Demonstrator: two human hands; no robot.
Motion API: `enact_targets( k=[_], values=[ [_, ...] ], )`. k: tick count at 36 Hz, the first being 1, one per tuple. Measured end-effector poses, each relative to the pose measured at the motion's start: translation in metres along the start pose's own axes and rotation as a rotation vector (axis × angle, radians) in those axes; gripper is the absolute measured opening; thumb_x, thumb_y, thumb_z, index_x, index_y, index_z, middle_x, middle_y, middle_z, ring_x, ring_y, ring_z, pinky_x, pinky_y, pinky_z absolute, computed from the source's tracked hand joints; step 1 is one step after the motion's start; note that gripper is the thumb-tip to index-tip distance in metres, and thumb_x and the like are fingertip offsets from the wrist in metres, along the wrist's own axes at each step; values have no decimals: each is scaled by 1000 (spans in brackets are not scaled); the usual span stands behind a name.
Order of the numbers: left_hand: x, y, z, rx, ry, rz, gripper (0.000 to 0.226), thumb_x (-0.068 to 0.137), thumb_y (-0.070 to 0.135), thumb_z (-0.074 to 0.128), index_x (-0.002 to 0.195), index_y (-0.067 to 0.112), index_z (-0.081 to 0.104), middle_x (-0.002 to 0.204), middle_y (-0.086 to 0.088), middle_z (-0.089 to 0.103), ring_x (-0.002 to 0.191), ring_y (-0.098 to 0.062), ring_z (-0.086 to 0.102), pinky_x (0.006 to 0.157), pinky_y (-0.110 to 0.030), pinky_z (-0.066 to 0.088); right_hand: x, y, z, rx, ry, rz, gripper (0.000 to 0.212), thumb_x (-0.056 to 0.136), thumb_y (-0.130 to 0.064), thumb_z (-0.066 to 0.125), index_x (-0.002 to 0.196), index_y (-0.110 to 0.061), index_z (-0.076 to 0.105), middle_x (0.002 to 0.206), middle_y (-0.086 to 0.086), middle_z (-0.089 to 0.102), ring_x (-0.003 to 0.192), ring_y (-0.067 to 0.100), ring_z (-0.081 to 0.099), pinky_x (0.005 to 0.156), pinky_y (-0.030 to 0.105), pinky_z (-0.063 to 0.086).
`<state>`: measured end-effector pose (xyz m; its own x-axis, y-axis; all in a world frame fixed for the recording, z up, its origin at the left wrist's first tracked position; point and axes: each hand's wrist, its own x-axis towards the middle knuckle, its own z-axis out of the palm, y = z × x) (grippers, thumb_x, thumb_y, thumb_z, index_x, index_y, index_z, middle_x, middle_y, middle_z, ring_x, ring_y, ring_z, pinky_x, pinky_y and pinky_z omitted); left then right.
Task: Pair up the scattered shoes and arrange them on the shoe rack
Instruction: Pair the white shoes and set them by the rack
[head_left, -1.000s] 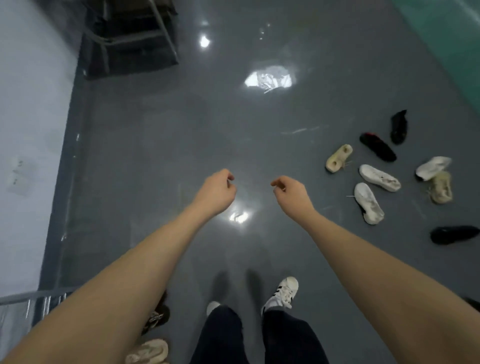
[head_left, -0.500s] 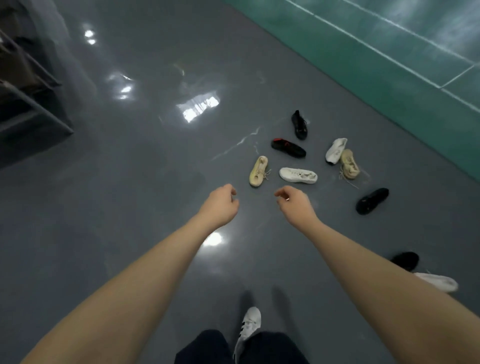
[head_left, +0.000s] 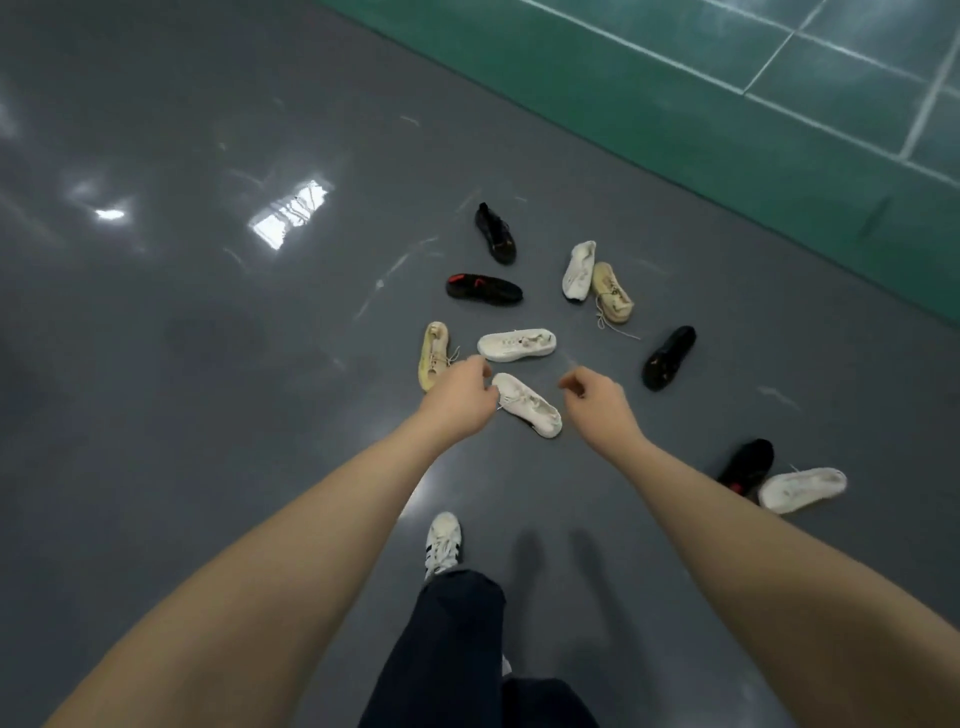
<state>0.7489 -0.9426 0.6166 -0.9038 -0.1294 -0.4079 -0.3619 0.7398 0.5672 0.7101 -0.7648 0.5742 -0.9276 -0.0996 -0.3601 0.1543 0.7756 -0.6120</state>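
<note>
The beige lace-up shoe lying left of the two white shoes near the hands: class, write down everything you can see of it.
The beige lace-up shoe looks like a pale yellow-tan knit sneaker with a slightly darker yellowish sole edge. It lies on the grey floor, its length running toward and away from the camera, apparently tipped onto its side. Loose laces trail out to its right. Its near end is hidden behind the left hand; whether that hand touches it cannot be told. No other shoe touches it.

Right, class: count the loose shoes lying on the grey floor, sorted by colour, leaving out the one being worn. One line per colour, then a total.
White fabric sneakers: 4
Black sneakers: 4
Beige lace-up sneakers: 2
Total: 10
</note>
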Motion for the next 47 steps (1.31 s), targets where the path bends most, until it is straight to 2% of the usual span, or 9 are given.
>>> enact_targets(
  k=[11,17,21,25,33,35,40,43,47],
  values=[
    [137,31,-14,11,-143,-13,31,92,24,46,121,15,50,118,-5,56,103,-23,55,89,-38,49,119,-12,-18,37,24,112,25,90,-13,43,105,-18,63,109,2,65,98,21,58,89,37,48],
    [202,55,-8,29,-150,-5,31,93,21,44,122,13,50,114,-7,59,102,-24,56,89,-38,48,177,-1,-33,38,27,144,28,90,-12,41,107,-16,63,108,4,65,99,22,58,86,37,49],
    [242,71,2,38,-152,-7,33,94,20,43,126,12,48,114,-6,61,101,-23,56,84,-28,42,217,13,-44,47,11,148,27,89,-10,41,105,-15,63,104,4,65,95,23,58,84,38,50],
    [281,89,19,20,-117,-35,32,94,17,44,125,10,48,116,-7,60,103,-23,56,77,-26,38,260,33,-53,31,-26,139,27,89,-11,41,104,-16,63,101,5,65,89,23,59,80,39,51],
    [346,101,57,-98,-91,-120,29,93,16,46,121,10,51,84,0,57,66,-13,51,57,-24,40,326,77,-60,-62,-151,150,32,91,-10,37,112,-15,61,112,5,63,103,25,57,86,36,48],
    [362,97,68,-102,-89,-137,28,93,16,45,120,10,51,79,2,54,64,-12,50,56,-23,39,345,89,-55,-79,-166,164,33,91,-10,37,113,-16,61,115,5,62,105,26,56,87,35,48],
    [397,71,108,-69,-117,-172,28,95,18,44,121,11,52,96,-1,59,81,-16,52,69,-24,38,382,120,-21,-55,-198,239,32,91,-12,37,114,-16,60,115,6,61,104,27,56,85,34,46],
    [416,45,141,-93,-159,-192,29,94,17,44,121,9,52,107,-5,61,83,-17,53,70,-24,39,401,144,14,-2,-184,275,29,90,-12,40,110,-15,61,112,8,63,102,28,56,84,35,46],
    [439,1,189,-113,-206,-224,27,94,14,44,119,8,52,94,-2,55,86,-20,54,63,-26,41,424,182,67,32,-191,306,24,91,-14,43,107,-14,62,107,7,64,96,27,58,84,38,49]
  ],
)
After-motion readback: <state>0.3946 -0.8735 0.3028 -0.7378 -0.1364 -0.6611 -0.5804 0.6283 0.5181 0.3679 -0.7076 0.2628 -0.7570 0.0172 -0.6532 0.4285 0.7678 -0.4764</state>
